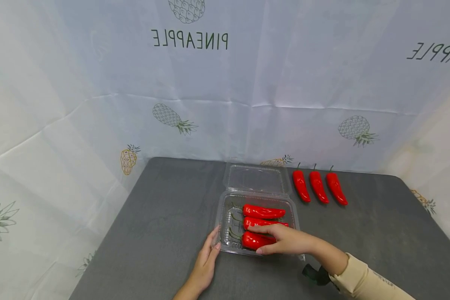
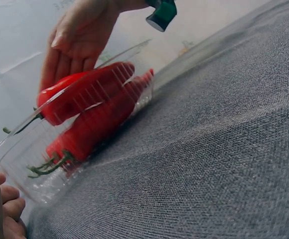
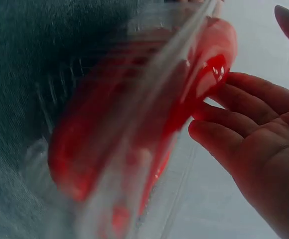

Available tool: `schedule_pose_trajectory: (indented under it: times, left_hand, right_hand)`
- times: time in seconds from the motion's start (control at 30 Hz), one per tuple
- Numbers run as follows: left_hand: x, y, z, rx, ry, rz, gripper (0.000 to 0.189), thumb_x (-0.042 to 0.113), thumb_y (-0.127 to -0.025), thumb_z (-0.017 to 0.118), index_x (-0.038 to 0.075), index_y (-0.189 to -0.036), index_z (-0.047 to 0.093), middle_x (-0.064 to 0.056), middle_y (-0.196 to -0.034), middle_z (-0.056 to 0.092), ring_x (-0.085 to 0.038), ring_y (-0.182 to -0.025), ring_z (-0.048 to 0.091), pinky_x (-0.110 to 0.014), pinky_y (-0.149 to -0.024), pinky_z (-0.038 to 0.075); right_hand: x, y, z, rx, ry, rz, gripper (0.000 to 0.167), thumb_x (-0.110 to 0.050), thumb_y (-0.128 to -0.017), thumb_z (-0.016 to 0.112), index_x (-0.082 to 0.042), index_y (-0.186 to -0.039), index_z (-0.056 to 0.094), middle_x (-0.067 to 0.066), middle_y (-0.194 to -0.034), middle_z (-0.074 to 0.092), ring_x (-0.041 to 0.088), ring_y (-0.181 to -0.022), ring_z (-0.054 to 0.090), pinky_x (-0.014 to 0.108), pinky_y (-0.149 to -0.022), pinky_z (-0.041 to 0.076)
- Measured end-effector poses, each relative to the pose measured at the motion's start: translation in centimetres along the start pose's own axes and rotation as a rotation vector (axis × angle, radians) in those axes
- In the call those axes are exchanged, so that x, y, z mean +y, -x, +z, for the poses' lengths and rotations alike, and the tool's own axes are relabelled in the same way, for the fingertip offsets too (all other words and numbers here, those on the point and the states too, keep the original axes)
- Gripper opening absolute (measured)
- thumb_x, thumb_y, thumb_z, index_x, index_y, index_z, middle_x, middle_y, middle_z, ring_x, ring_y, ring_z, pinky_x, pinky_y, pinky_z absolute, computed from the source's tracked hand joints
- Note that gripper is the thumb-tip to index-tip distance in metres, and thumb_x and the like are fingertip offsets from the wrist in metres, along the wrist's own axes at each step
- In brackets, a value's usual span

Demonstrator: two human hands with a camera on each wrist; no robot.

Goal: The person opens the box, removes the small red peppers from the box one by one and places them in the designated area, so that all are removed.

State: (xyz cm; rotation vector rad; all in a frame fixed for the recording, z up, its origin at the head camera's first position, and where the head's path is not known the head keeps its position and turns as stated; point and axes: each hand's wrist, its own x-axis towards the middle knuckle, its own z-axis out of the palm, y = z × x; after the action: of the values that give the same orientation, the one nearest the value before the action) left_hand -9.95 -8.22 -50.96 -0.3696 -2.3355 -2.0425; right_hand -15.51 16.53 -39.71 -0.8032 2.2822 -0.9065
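Observation:
A clear plastic clamshell box point(image 1: 225, 208) lies with its lid folded back on a grey tabletop. Three red chili peppers show inside in the head view: a back one point(image 1: 264, 211), a middle one point(image 1: 252, 222) and a near one point(image 1: 250, 241), green stems to the left. My left hand point(image 1: 205, 260) grips the box's left near corner, thumb at the rim. Over the near pepper reaches my right hand point(image 1: 286, 240). In the right wrist view its straight fingers point(image 3: 254, 94) touch a pepper point(image 3: 212, 64), thumb held apart.
Three more red chili peppers, a left point(image 1: 301, 186), a middle point(image 1: 318, 186) and a right one point(image 1: 336, 188), lie side by side at the back, right of the open lid point(image 1: 258, 178). A pineapple-print curtain point(image 1: 247, 83) hangs behind the grey tabletop point(image 1: 153, 225).

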Motion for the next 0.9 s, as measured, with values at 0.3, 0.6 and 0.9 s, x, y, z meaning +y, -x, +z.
schedule_pose_trajectory:
  times: [0.3,0.6,0.9]
  left_hand:
    - [-0.07,0.05,0.06,0.010,0.009,0.013,0.045,0.014,-0.100,0.038,-0.001,-0.142,0.031,-0.023,-0.148,0.031,0.008,-0.130,0.025,-0.004,-0.104,0.019]
    - [-0.16,0.04,0.10,0.009,-0.002,0.017,0.045,0.014,-0.101,0.037,-0.003,-0.141,0.031,-0.024,-0.148,0.031,0.002,-0.133,0.025,-0.004,-0.104,0.019]
    - [0.00,-0.01,0.10,0.018,-0.007,-0.009,0.044,0.015,-0.100,0.038,0.002,-0.142,0.033,-0.021,-0.148,0.032,-0.008,-0.135,0.027,-0.005,-0.104,0.020]
  right_hand:
    - [-0.22,-0.04,0.26,-0.030,0.028,0.001,0.058,-0.037,-0.087,0.063,-0.011,-0.136,0.049,0.004,-0.134,0.053,0.014,-0.112,0.048,0.024,-0.089,0.045]
    - [0.30,-0.50,0.67,0.006,0.081,0.020,0.053,-0.030,-0.087,0.065,-0.007,-0.133,0.051,0.005,-0.128,0.057,0.011,-0.102,0.050,0.020,-0.079,0.044]
    - [0.69,-0.78,0.92,0.018,0.099,0.036,0.057,-0.031,-0.084,0.068,-0.006,-0.132,0.052,0.003,-0.123,0.059,0.010,-0.095,0.050,0.020,-0.074,0.044]
